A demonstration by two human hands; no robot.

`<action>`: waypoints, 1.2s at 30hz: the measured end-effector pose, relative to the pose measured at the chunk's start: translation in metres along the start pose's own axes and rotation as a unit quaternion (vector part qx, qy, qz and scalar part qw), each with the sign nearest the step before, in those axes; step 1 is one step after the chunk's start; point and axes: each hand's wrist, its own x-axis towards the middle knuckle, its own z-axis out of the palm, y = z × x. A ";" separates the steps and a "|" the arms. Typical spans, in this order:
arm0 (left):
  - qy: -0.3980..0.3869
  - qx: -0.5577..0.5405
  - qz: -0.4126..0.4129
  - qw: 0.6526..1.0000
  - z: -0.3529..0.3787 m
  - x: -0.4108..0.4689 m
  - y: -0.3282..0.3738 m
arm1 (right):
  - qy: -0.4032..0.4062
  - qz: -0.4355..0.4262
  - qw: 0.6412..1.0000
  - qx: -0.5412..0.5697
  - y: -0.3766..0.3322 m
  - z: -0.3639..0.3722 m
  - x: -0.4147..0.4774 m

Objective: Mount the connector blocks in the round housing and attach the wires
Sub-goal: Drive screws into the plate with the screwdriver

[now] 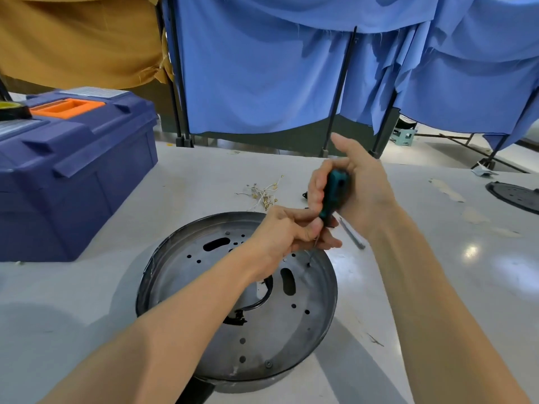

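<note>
The round dark metal housing [204, 275] lies open side up on the white table, its floor pierced with holes and slots. My right hand [358, 185] grips the teal handle of a screwdriver [332, 196], whose thin shaft slants down to a hole at the housing's far right. My left hand [285, 234] reaches over the housing and pinches the shaft just below the handle. A bundle of thin white wires [264, 193] with brass terminals lies on the table behind the housing. A small black part [305, 195] peeks out left of my right hand; I cannot tell what it is.
A blue toolbox [73, 170] with an orange handle stands at the left. A grey metal tool [351, 233] lies to the right of the housing. A black round plate [516, 196] sits at the far right edge. Blue cloth screens [262, 68] stand behind the table.
</note>
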 end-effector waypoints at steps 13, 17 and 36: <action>0.016 0.025 0.009 1.000 -0.001 0.001 -0.001 | 0.373 -0.218 0.897 -0.095 0.025 0.037 0.011; -0.003 0.005 0.005 1.000 -0.009 -0.003 0.002 | 0.077 -0.090 0.993 -0.023 0.012 0.018 0.013; -0.018 -0.005 -0.004 1.000 -0.007 -0.001 0.002 | 0.024 -0.055 0.998 0.003 0.008 0.012 0.009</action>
